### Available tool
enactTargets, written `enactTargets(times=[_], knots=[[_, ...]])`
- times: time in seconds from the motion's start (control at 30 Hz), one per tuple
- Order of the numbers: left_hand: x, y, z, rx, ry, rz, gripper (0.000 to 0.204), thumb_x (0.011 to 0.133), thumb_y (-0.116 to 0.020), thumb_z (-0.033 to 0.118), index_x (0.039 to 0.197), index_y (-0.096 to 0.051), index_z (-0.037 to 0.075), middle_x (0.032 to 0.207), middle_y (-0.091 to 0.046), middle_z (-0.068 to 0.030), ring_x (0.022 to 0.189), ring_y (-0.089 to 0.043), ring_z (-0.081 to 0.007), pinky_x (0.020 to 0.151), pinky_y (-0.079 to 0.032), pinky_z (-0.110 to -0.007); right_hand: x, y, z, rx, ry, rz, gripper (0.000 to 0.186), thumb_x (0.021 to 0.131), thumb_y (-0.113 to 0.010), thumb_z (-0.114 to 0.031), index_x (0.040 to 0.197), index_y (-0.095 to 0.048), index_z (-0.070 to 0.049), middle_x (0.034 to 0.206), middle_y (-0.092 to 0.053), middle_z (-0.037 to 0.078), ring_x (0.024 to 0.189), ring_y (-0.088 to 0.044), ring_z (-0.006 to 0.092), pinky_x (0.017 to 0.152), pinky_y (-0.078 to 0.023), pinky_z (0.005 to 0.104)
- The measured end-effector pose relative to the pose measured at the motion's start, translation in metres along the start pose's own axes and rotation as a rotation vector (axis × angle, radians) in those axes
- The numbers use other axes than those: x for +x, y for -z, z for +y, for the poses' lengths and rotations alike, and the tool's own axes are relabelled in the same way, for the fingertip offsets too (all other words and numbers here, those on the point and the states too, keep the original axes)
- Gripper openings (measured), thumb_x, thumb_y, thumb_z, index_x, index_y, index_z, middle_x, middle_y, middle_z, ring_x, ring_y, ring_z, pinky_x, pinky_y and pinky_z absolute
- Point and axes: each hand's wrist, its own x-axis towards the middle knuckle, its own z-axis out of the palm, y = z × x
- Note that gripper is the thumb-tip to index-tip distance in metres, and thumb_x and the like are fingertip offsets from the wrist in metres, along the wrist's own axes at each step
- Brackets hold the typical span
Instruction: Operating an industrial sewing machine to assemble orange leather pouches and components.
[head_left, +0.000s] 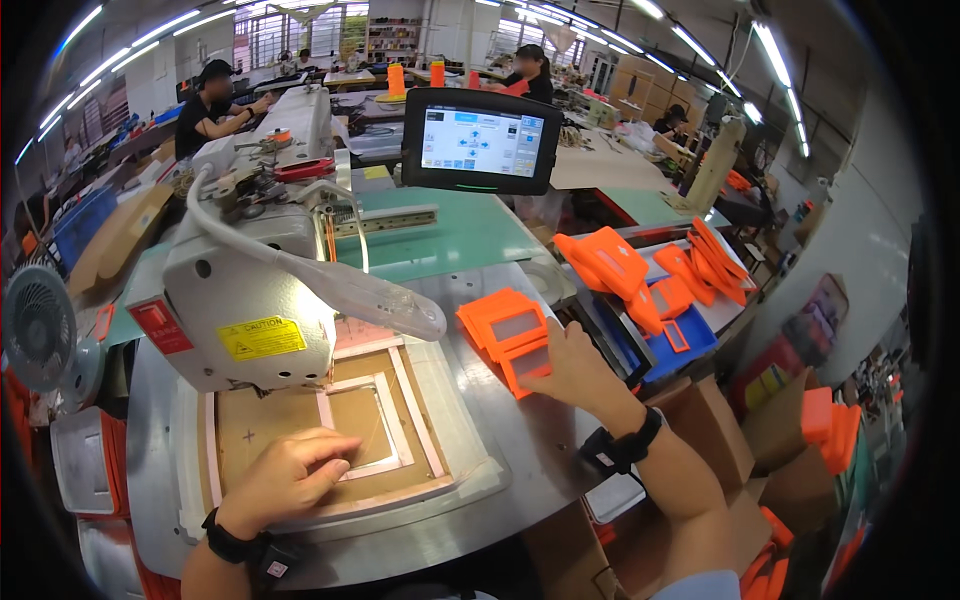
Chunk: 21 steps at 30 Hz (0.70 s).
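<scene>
My left hand (298, 472) rests on the brown template board (255, 425), fingers loosely bent, with nothing visible in it. It lies beside a pale-edged rectangular opening (365, 423) in the board, below the sewing machine head (250, 310), whose underside hides part of the board. My right hand (575, 365) grips the right edge of a stack of orange rectangular pieces with grey windows (505, 325) on the metal table (530, 470); its fingertips are partly hidden.
A screen (480, 140) stands behind the machine. A blue tray (690, 355) with orange pieces (610, 260) is at the right, cardboard boxes (700, 425) below it. A fan (40, 325) stands at the left. Co-workers (205, 125) sit at machines farther back.
</scene>
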Motion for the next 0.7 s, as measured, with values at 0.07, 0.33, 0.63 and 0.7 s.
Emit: enactTargets(times=[0.07,0.33,0.63,0.7], knots=[[0.000,0.000,-0.003,0.029,-0.045,0.010,0.029,0.089,-0.060,0.010,0.113,-0.066,-0.004,0.102,-0.068,-0.0159,0.089,-0.066,-0.0276,0.080,-0.052,-0.034,0.003,-0.005,0.011,0.103,0.034,0.052,0.090,0.067,-0.084,-0.032,0.137,-0.039,0.002,0.111,-0.050,0.024,0.103,-0.056,0.0400,0.086,-0.051,0.0441],[-0.003,0.000,-0.001,0.061,-0.097,0.033,0.029,0.088,-0.060,0.009,0.114,-0.066,-0.003,0.099,-0.068,-0.0168,0.089,-0.065,-0.0312,0.081,-0.051,-0.036,0.004,0.004,0.022,0.288,0.016,0.078,0.065,0.071,-0.079,-0.012,0.129,-0.052,-0.006,0.119,-0.052,0.018,0.103,-0.058,0.0326,0.087,-0.050,0.0400],[-0.002,0.001,0.001,0.055,-0.088,0.040,0.029,0.088,-0.060,0.010,0.114,-0.066,-0.003,0.100,-0.068,-0.0172,0.090,-0.064,-0.0321,0.081,-0.051,-0.037,0.019,0.008,0.006,0.043,0.556,-0.177,0.057,0.067,-0.083,-0.020,0.116,-0.056,-0.007,0.113,-0.056,0.014,0.113,-0.053,0.0328,0.090,-0.046,0.0438],[-0.004,0.001,-0.001,0.067,-0.078,0.047,0.029,0.089,-0.059,0.010,0.114,-0.066,-0.003,0.101,-0.068,-0.0169,0.090,-0.065,-0.0307,0.081,-0.051,-0.036,0.021,0.011,0.000,0.037,0.521,-0.198,0.056,0.067,-0.083,-0.020,0.113,-0.055,-0.006,0.112,-0.056,0.014,0.112,-0.054,0.0335,0.090,-0.047,0.0433]])
